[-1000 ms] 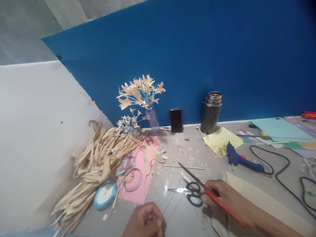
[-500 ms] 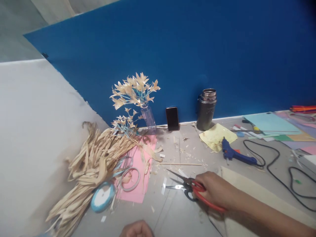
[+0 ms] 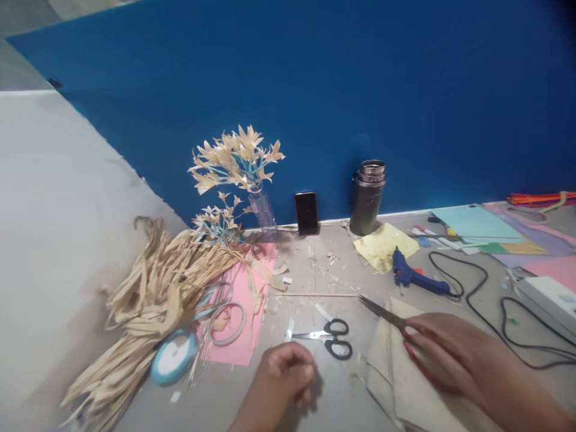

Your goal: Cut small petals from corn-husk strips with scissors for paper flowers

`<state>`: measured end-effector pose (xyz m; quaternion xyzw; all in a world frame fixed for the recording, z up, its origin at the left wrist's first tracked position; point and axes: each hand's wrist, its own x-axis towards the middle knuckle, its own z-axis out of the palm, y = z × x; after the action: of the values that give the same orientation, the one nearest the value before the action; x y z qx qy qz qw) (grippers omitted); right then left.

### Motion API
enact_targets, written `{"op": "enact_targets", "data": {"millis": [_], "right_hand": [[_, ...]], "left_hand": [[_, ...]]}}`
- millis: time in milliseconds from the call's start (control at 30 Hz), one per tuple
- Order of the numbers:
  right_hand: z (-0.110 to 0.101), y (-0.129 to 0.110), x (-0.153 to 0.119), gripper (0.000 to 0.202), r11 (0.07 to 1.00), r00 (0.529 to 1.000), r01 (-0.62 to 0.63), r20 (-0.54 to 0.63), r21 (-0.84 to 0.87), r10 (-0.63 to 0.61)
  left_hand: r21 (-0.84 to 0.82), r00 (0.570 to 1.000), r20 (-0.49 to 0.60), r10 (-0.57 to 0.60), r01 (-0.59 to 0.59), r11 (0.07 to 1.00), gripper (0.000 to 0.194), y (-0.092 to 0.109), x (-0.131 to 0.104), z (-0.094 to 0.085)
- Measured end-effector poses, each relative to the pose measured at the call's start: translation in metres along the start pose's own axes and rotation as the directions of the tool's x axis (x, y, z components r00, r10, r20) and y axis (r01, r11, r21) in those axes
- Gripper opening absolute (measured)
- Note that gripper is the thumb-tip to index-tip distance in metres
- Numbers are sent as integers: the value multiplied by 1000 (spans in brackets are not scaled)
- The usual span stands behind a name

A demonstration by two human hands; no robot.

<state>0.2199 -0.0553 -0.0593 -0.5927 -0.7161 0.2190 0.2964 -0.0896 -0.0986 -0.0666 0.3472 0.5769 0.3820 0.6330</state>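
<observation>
My right hand (image 3: 468,354) grips red-handled scissors (image 3: 382,312) above a folded cream cloth or sheet (image 3: 382,366); their dark blades are close together and point up and left. My left hand (image 3: 285,378) is at the bottom middle with its fingers curled in; whatever is in them, if anything, is hidden. Just beyond it lie smaller black-handled scissors (image 3: 335,339) on the table. A thin wooden stick (image 3: 315,294) lies crosswise behind them. Left of the hand are a white ring of tape (image 3: 211,327) and a blue ribbon spool (image 3: 157,366).
Dried husks (image 3: 157,300) are heaped at left beside pink paper (image 3: 252,324). Behind stand pale flowers (image 3: 238,159) in a clear bottle (image 3: 263,210), a phone (image 3: 306,213) and a dark flask (image 3: 368,201). A blue glue gun (image 3: 414,276) with its black cord (image 3: 483,300) lies right.
My right hand has moved right with the red-handled scissors, away from the black-handled pair, which now shows fully. My left hand has come further up into view. The view has shifted slightly.
</observation>
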Motion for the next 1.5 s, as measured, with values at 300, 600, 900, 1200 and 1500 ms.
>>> {"op": "enact_targets", "data": {"millis": [300, 600, 900, 1200, 1500], "right_hand": [[35, -77, 12, 30, 719, 985, -141, 24, 681, 171], [-18, -86, 95, 27, 861, 977, 90, -212, 500, 21], [49, -20, 135, 31, 709, 966, -114, -88, 696, 242], [61, -16, 135, 33, 494, 960, -198, 65, 847, 274], [65, -31, 118, 35, 357, 945, -309, 327, 882, 11]], "left_hand": [[-58, 987, 148, 60, -52, 997, 36, 18, 15, 61], [579, 892, 108, 439, -415, 702, 13, 102, 121, 23], [598, 910, 141, 389, -392, 699, 12, 110, 230, 45], [206, 947, 291, 137, -202, 958, 13, 117, 179, 40], [-33, 947, 290, 136, -132, 991, 14, 100, 137, 48]]}}
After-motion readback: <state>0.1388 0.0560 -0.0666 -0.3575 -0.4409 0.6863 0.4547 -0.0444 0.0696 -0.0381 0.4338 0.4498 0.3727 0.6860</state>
